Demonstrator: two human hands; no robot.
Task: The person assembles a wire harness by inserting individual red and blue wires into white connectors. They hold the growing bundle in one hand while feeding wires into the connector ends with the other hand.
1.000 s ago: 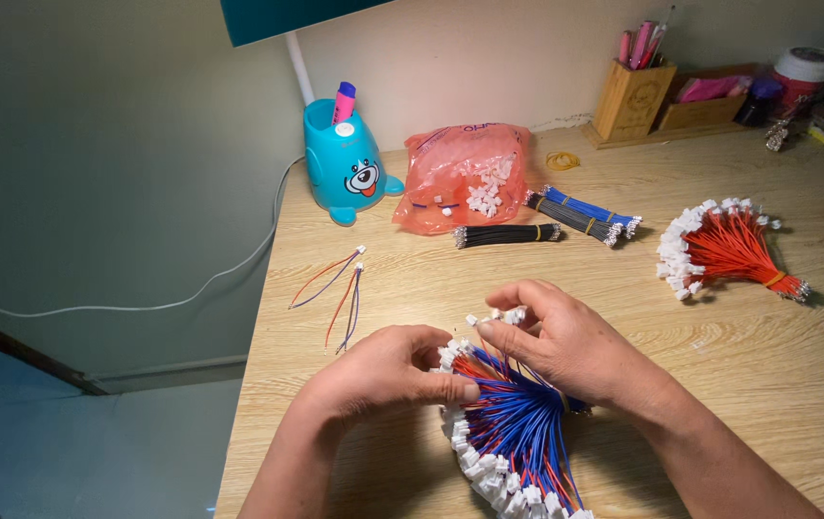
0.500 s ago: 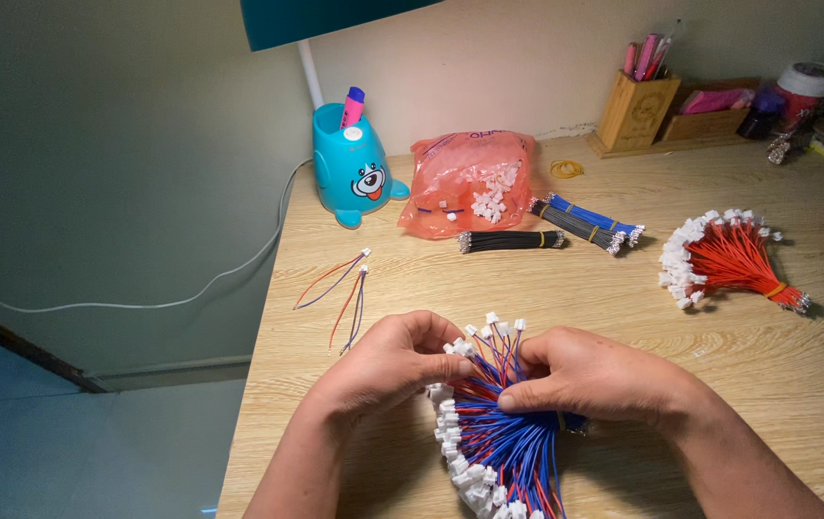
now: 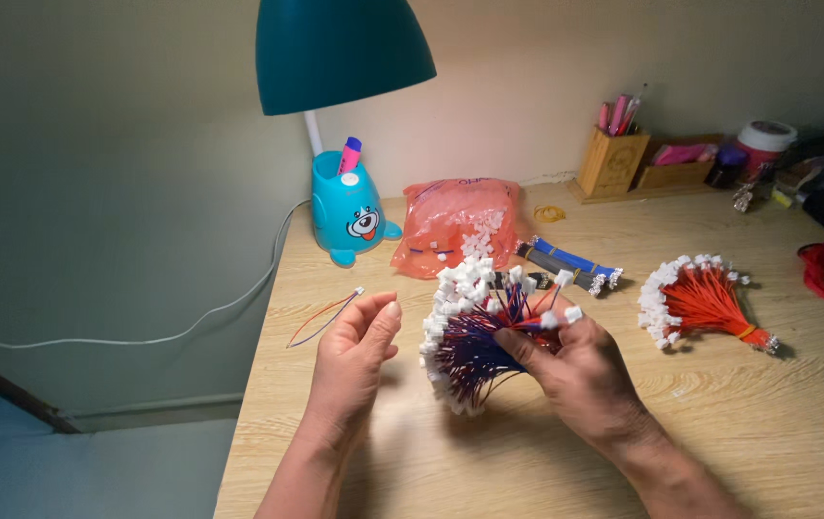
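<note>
My right hand [image 3: 580, 375] grips a thick bundle of blue and red wires [image 3: 477, 338] tipped with white plastic connectors, holding it just above the wooden desk [image 3: 719, 423] with the connectors fanned up and to the left. My left hand [image 3: 356, 354] is raised beside the bundle, fingers extended and holding nothing, a small gap from the connectors. A few loose thin wires [image 3: 320, 322] lie on the desk just left of that hand.
A bundle of orange-red wires [image 3: 705, 303] lies to the right. Behind are a pink bag of white connectors [image 3: 458, 226], blue and black wire bundles [image 3: 570, 264], a teal desk lamp [image 3: 349, 211], a wooden pen holder [image 3: 614, 159] and a yellow rubber band [image 3: 548, 213]. The desk's left edge is near.
Both hands were on the bundle low on the desk. My left hand has let go, and my right hand alone has lifted and tilted the bundle. The view has tipped upward.
</note>
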